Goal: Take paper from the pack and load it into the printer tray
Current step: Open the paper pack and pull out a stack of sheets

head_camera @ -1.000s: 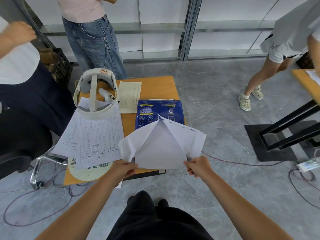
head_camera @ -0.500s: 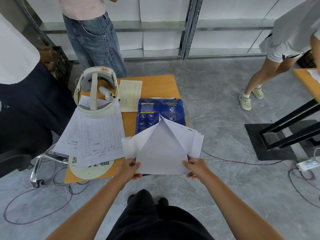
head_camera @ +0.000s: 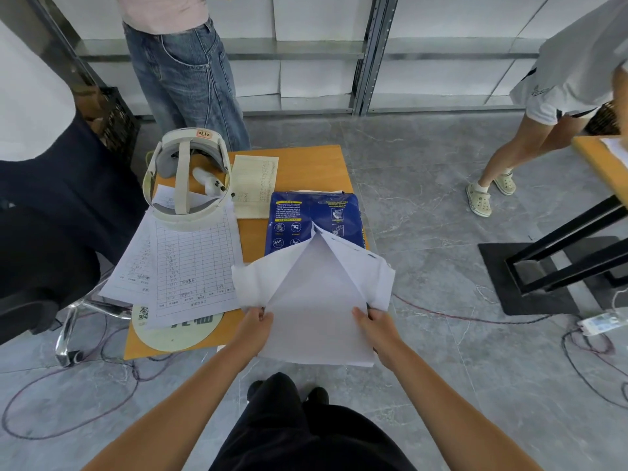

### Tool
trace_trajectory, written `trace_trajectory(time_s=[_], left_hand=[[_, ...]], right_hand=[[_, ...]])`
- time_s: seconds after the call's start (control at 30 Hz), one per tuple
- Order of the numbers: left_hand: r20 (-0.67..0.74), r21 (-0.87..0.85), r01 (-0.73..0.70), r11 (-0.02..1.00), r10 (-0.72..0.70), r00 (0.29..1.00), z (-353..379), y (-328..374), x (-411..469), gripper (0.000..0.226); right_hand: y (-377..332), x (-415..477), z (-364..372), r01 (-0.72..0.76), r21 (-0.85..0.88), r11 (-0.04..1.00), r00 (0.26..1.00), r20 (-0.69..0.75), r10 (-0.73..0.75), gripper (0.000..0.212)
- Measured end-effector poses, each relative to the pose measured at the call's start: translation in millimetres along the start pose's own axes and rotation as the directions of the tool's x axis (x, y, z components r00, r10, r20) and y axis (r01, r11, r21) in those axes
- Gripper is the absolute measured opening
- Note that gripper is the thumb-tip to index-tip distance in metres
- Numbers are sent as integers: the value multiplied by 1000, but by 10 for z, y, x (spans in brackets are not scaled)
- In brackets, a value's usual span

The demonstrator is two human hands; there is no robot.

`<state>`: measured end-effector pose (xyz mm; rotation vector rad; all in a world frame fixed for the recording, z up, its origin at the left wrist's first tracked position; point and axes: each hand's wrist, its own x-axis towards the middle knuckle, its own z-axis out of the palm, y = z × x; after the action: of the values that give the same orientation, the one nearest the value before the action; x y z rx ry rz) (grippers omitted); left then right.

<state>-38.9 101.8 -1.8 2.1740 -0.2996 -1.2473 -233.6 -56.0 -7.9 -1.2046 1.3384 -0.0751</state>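
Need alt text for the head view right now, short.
Both hands, left hand and right hand, grip a stack of white paper pulled from the blue pack on a small wooden table. No printer tray is visible.

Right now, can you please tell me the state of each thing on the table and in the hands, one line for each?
paper pack: lying flat on the table, near end torn open.
white sheets: partly pulled out of the pack, held at both sides.
left hand: gripping the sheets' left edge.
right hand: gripping the sheets' right edge.
headset: resting on printed forms.
printed forms: lying flat, overhanging the table edge.
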Motion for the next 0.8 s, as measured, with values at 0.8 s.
trace_trajectory(time_s=[0.8], left_hand=[[238,-515,202,833,-88,967,-52,-3,-127,34]], right_hand=[[-91,-13,-81,-77,205,976,981,192,37,33]])
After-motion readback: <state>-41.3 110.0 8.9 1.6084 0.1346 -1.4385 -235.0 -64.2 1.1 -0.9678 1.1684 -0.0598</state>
